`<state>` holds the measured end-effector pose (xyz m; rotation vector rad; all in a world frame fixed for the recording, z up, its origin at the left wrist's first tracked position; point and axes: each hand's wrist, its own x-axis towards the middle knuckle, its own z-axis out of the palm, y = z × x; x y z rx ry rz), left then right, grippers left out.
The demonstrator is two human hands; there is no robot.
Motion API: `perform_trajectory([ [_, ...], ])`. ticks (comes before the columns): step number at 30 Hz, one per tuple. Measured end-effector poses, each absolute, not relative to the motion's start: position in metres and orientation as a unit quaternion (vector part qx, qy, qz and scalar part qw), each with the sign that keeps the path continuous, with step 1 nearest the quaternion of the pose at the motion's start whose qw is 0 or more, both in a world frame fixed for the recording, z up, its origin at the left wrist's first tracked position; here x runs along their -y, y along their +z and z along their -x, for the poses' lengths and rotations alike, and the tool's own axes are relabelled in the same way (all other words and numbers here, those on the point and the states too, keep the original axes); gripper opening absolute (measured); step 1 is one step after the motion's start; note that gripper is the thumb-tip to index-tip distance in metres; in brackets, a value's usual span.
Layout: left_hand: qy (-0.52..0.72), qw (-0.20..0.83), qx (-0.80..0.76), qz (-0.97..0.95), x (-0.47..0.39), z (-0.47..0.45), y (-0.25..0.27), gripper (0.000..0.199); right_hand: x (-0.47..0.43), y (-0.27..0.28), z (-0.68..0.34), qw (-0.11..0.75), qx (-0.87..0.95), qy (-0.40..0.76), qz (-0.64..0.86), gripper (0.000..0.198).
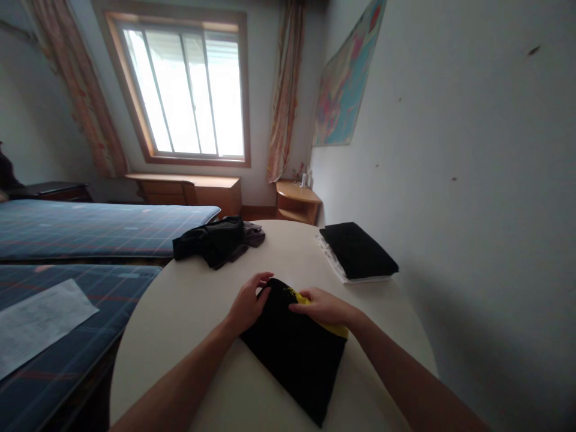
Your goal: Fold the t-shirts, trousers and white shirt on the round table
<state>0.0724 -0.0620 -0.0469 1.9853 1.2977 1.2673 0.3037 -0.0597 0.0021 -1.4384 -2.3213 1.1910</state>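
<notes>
L hand (249, 304) pinches far corner of folded blk/yellow cloth (294, 354); R hand (327, 306) is clamped on its yellow side. Cloth lies twd worktop (157, 342) near edge. Crumpled dark clothes (218, 240) at far-L edge, folded blk & white stack (360, 249) at far-R edge.

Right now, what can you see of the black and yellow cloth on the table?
The cloth is mostly black, with yellow along its far right edge and small yellow flecks beside it. It looks like soft, matte fabric, apparently folded, in a rough four-sided shape slanted on the pale round table, one corner toward the wearer. The left hand is at its far left corner; the right hand pinches the yellow edge.
</notes>
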Motion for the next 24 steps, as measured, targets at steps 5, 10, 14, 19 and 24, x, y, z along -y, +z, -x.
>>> perform_trajectory([
  [5,0.425,0.192,-0.488,-0.738,0.055,-0.070,-0.058,0.040,0.051,0.011,-0.320,0.123,0.786,0.358,0.489,0.045],
  [10,0.293,0.120,-0.544,-0.777,0.055,-0.074,-0.072,0.055,0.018,0.030,-0.348,0.190,0.780,0.245,0.543,0.044],
  [14,0.210,0.102,-0.561,-0.794,0.060,-0.077,-0.071,0.060,-0.016,0.057,-0.367,0.201,0.784,0.156,0.567,0.034],
  [19,0.188,0.098,-0.565,-0.797,0.060,-0.076,-0.069,0.059,-0.056,0.101,-0.393,0.232,0.762,0.094,0.597,0.028],
  [24,0.191,0.089,-0.559,-0.802,0.059,-0.075,-0.075,0.059,-0.092,0.131,-0.446,0.269,0.680,0.059,0.679,0.045],
])
